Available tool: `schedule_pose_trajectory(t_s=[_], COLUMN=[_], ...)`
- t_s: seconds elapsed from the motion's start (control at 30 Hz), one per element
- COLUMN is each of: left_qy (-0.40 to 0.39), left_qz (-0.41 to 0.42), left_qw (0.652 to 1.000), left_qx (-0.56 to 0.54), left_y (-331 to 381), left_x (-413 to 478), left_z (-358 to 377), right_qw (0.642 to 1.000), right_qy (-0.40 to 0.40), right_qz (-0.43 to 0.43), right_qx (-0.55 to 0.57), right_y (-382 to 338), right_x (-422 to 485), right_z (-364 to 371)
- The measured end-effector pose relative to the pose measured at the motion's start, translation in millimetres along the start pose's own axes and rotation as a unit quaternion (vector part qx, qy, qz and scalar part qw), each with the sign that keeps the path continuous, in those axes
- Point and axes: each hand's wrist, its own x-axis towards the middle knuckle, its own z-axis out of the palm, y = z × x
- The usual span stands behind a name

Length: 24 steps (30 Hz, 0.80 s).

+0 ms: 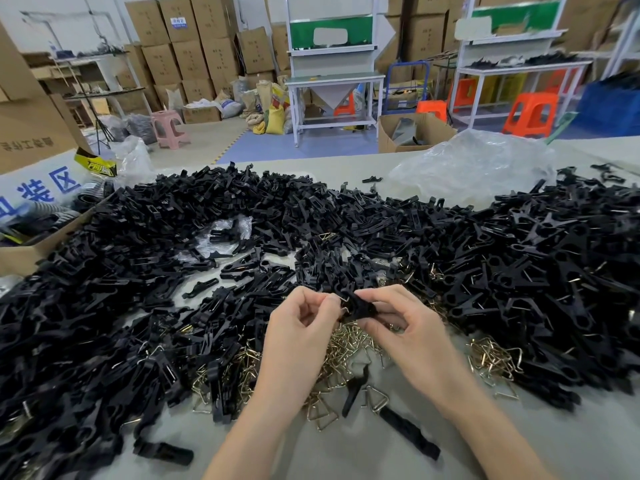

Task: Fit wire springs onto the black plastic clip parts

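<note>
Above the table's middle, both hands meet on one black plastic clip part (360, 306). My right hand (401, 323) grips the clip between thumb and curled fingers. My left hand (304, 323) pinches a thin wire spring (343, 300) at the clip's left end, where the wire touches the plastic. Under my hands lies a heap of brass-coloured wire springs (346, 348). Whether the spring is seated on the clip cannot be told.
A huge pile of black clip parts (173, 271) covers the grey table (346, 455), with more at the right (554, 271). Loose springs (491, 358) lie at right. A clear plastic bag (474, 168) sits far right, a cardboard box (31, 251) at left.
</note>
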Motion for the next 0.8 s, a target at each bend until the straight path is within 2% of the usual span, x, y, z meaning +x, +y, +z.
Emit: schedule_pose_trajectory(t_s=[0.3,0.53,0.8], left_qy=[-0.003,0.000,0.020], left_qz=[0.000,0.049,0.045], left_qw=[1.000,0.995,0.998], left_qx=[0.016,0.085,0.050], left_y=[2,3,5], left_x=[-2,-10,-11], left_z=[3,8,12], right_qw=[0.998,0.995,0.994], right_qy=[-0.002,-0.001,0.000], right_qz=[-0.023,-0.037,-0.048], right_qx=[-0.065,-0.095,-0.100], right_y=[-2,2,3], right_x=[-2,-4,-4], right_z=[0,-2,1])
